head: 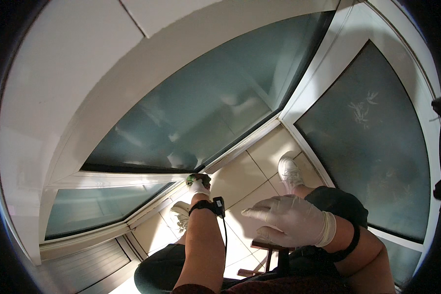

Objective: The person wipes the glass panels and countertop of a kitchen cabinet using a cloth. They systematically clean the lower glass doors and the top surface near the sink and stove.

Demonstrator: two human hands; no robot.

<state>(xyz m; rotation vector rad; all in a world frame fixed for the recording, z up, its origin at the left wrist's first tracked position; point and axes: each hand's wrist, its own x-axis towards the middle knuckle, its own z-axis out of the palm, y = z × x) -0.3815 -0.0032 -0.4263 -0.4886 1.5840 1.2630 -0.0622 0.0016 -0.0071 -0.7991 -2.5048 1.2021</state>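
Observation:
My left hand, in a thin white glove, reaches forward and holds a dark green and brown rag, which may be a sponge. The rag is against or very close to the white frame under a large glass panel. My right hand wears a whitish translucent glove and holds nothing. Its fingers are extended with the thumb apart, above the floor and near my right knee. Just below it shows part of a small reddish-brown wooden stool.
A frosted glass door panel with leaf-like patterns stands at the right. A smaller glass pane and a ribbed panel lie left. Tiled floor carries my white shoes. A cable hangs from a black wrist device.

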